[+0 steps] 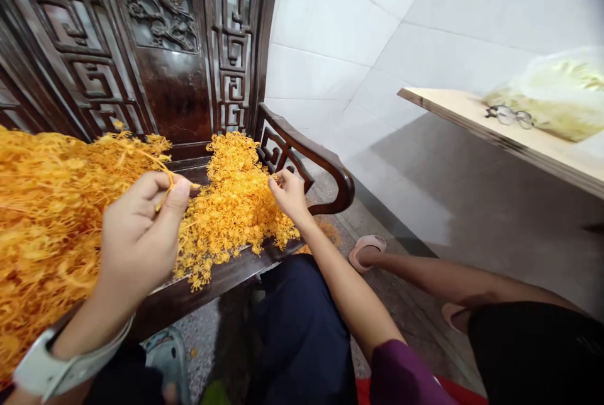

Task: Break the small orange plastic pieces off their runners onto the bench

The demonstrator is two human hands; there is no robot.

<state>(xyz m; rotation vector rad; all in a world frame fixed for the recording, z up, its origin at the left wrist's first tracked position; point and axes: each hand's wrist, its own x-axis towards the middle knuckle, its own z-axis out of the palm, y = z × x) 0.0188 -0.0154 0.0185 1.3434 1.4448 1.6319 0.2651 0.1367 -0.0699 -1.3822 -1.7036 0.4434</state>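
Judged partway, with far more left than done. Large tangled heap of orange sprigs piled far from the carved armrest, covering that end of the surface and running out of frame. Smaller pile of loose flower-like pieces lying just beside the armrest, seemingly the sorted share.

Left hand, well away from the armrest and in front of the big heap, with grip closed: thumb and forefinger pinching a thin orange strand. Right hand close to the armrest, fingertips drawn together at the top edge of the smaller pile; hard to tell whether anything is actually pinched there.

Hidden or unclear: full extent of the big heap, cut off at the frame edge; single pieces too fine to separate by eye; surface under both piles covered; strand's far end lost against the heap.
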